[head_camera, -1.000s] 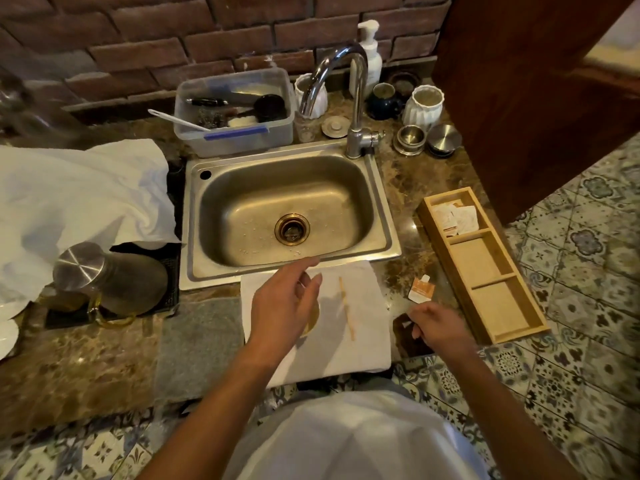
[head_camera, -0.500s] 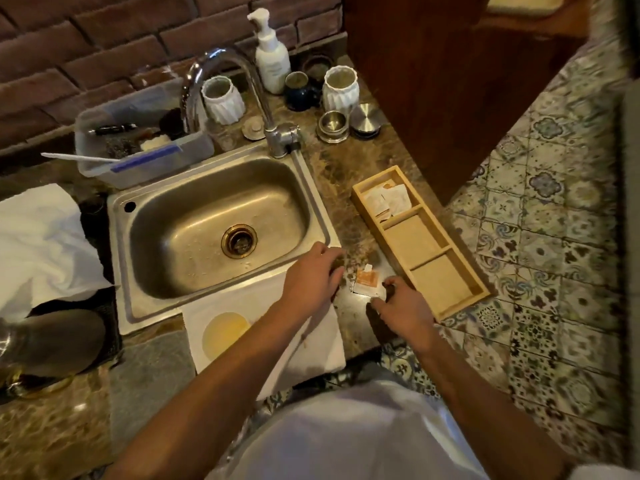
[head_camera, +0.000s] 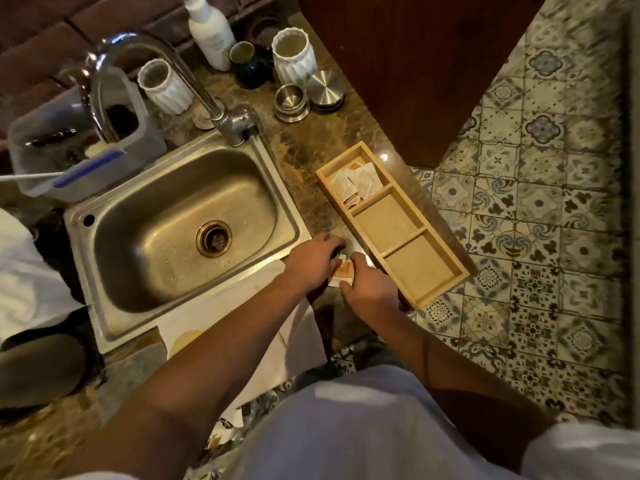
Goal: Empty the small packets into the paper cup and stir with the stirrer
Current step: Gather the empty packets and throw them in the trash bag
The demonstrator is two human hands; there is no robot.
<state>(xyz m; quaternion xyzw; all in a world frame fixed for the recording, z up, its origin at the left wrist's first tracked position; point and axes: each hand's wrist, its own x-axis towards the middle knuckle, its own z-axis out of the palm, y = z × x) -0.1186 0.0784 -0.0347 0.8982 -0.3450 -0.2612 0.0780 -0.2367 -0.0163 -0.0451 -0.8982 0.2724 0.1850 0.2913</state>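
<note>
Landmark: sink [head_camera: 114, 237].

Step, as judged: a packet [head_camera: 343, 273] is being picked up or torn open, ahead of emptying. It lies or is held just right of the sink's front-right corner, between both hands. Left hand [head_camera: 311, 263] is curled over its left edge, right hand [head_camera: 369, 284] curled at its right edge; both appear to pinch it, though the fingertips are hidden, so the grip is not certain.

Next move, as judged: packet to be torn at one end and carried back left to the cup [head_camera: 188, 337], which sits on a white sheet [head_camera: 294, 344] just in front of the sink. Only a sliver of the cup's rim is seen past the left forearm; pale yellowish contents. The stirrer cannot be made out.

Containers, further out:
- Tray [head_camera: 464, 271], right of the sink: three compartments, more packets [head_camera: 356, 183] in the far one, the other two bare.
- Plastic tub [head_camera: 69, 188], behind-left of the sink: utensils, not clearly told.
- White ribbed jars behind the sink; contents not visible.
</note>
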